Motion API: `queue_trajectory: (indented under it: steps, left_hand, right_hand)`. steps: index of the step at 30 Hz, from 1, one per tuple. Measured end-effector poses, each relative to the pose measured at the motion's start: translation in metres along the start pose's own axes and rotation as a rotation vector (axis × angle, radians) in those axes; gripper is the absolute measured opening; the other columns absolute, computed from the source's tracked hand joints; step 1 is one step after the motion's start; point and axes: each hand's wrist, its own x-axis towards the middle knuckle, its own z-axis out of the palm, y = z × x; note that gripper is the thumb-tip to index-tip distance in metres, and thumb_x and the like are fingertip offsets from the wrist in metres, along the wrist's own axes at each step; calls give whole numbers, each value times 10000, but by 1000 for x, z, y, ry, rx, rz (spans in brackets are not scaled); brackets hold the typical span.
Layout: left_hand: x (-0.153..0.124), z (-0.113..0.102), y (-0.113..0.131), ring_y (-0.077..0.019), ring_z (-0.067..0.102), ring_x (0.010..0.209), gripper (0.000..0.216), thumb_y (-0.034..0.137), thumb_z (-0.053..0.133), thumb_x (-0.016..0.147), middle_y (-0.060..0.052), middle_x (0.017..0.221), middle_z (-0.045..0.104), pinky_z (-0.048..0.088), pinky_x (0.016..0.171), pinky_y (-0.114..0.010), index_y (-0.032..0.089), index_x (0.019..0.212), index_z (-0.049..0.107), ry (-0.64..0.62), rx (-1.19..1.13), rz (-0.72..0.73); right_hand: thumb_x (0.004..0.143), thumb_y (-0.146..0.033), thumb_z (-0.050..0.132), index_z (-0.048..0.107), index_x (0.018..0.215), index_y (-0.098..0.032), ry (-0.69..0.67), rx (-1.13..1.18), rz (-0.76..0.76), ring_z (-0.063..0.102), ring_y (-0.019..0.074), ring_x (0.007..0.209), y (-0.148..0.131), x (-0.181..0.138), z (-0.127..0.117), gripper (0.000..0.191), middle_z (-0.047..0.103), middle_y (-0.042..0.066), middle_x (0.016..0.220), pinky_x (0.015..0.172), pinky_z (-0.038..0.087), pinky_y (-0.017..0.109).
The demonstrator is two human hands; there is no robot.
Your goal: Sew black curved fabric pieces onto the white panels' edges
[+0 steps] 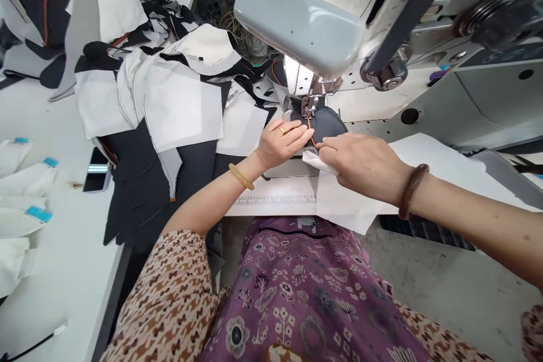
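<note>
Dark fabric piece under presser foot, steadied by hand

Nearest: purple flowered apron at the table edge. Just beyond it, a ruler strip along the edge; to its right, a white sheet overhangs.

Farther in: right hand closed, fingers curled on the near edge of the piece, where a pale layer shows. Left hand lies nearly flat, fingers extended and together, pressing from above with no closed grip. Orange strip runs between the hands up to the foot. Probable reason for the hold: left keeps the work flat, right governs its angle, strip kept in line with the foot.

To the left, a pile of cut pieces sits within reach, presumably for easy pick-up; phone beside it. Above and beyond, lamp head hangs close, likely to light the stitching area.

Limits: right thumb and the exact pinch hidden behind the hand. Needle tip not resolvable. Part of the piece is covered by the fingers and foot; machine cut off at the upper right.
</note>
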Motion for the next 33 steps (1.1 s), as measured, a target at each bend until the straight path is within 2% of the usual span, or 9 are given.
queue_trajectory:
  steps: [3, 6, 11, 15, 20, 23, 27, 29, 33]
  left_hand:
    - [-2, 6, -1, -160, 642, 903, 235, 220, 391, 923, -36, 864, 705, 441, 680, -317, 214, 993, 615, -18, -11, -69]
    - [0, 10, -7, -146, 637, 866, 217, 219, 403, 923, -32, 835, 700, 422, 680, -310, 215, 988, 610, 32, -46, -112]
    - [12, 7, -17, -131, 580, 704, 232, 284, 393, 926, -28, 722, 647, 382, 606, -279, 189, 953, 603, 17, -84, -7]
    - [25, 0, -21, -142, 504, 614, 299, 337, 406, 909, -33, 623, 566, 317, 530, -280, 165, 753, 594, 46, 34, 57]
    - [30, -2, -28, -149, 506, 652, 324, 296, 363, 919, -43, 678, 559, 336, 558, -284, 167, 700, 563, -79, -48, 68]
    - [27, -4, -27, -159, 522, 690, 286, 312, 380, 914, -46, 717, 582, 356, 588, -299, 173, 775, 587, -73, -82, 34]
    - [18, -10, -17, -134, 566, 733, 208, 201, 388, 908, -23, 806, 646, 390, 654, -297, 204, 919, 595, -30, -31, 124]
    - [13, -10, -11, -126, 593, 762, 211, 154, 390, 904, -20, 820, 667, 397, 674, -289, 197, 954, 590, 39, -31, 124]
    - [2, 0, -1, -132, 632, 848, 194, 146, 442, 899, -13, 836, 689, 391, 686, -277, 207, 1010, 589, 191, -84, 3]
  right_hand:
    - [681, -12, 386, 554, 772, -157, -59, 4, 35, 519, 167, 762, 2, 4, -5, 240, 602, 45, 831, 569, 217, 266]
    - [671, -27, 398, 542, 761, -150, -58, 11, 50, 511, 161, 750, 6, 9, -9, 209, 599, 52, 823, 555, 199, 273]
    - [660, -83, 414, 539, 753, -164, -60, 72, 109, 431, 121, 636, 17, 14, -12, 176, 585, 25, 784, 535, 165, 270]
    - [683, -137, 417, 509, 669, -154, 25, 171, 132, 318, 90, 552, 31, 20, -23, 95, 511, 7, 637, 543, 185, 253]
    - [695, -129, 449, 465, 631, -121, 27, 212, 172, 271, 57, 544, 37, 26, -39, 67, 438, -1, 587, 552, 194, 227]
    - [700, -123, 456, 526, 694, -124, 8, 115, 143, 300, 75, 556, 20, 22, -33, 71, 502, 17, 644, 547, 174, 240]
    - [743, -34, 387, 557, 790, -119, 10, -80, 16, 462, 140, 696, -8, 14, -8, 196, 567, 69, 785, 575, 181, 268]
    - [775, -15, 348, 551, 781, -116, 53, -104, -19, 493, 156, 755, -13, 11, 2, 226, 566, 78, 810, 597, 205, 273]
    - [804, -28, 345, 546, 777, -119, 46, -84, -9, 493, 150, 745, -7, 10, 6, 223, 561, 70, 800, 606, 218, 272]
